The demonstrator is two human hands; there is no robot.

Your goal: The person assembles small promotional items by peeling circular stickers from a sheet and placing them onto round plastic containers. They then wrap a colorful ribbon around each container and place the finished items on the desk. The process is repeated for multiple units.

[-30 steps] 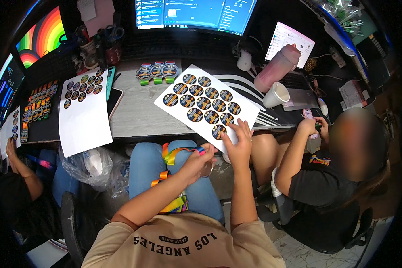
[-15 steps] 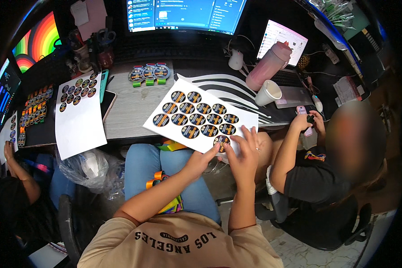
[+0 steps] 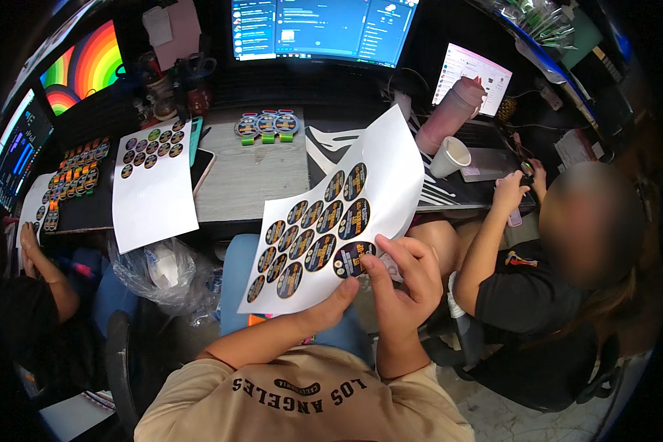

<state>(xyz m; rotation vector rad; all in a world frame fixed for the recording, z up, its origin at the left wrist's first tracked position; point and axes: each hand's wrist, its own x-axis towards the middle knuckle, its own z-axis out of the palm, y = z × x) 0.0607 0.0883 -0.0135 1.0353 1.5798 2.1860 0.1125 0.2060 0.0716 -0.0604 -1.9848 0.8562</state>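
A white sheet of round black stickers (image 3: 387,151) with orange and white print is held tilted up over my lap, its far right side curling. Its lower edge is gripped by my left hand (image 3: 330,308), thumb beside the lowest sticker and fingers hidden behind the paper. My right hand (image 3: 411,283) pinches with thumb and index finger at the right edge of that black round sticker (image 3: 352,260). Whether the sticker has come off its backing, I cannot tell. Beneath the sheet, an orange ribbon (image 3: 255,320) shows on my lap.
Medals (image 3: 267,127) with green ribbons lie on the grey desk (image 3: 272,173). Left are another sticker sheet (image 3: 153,214) and several medals (image 3: 81,171). A pink bottle (image 3: 449,116) and white cup (image 3: 450,157) stand right, near a co-worker's hand (image 3: 510,193). Another co-worker's hand (image 3: 29,241) is far left.
The sheet has turned and tilted up toward me, and its far side now curls. Both my hands stay at the lowest sticker. The right co-worker's hands have moved apart.
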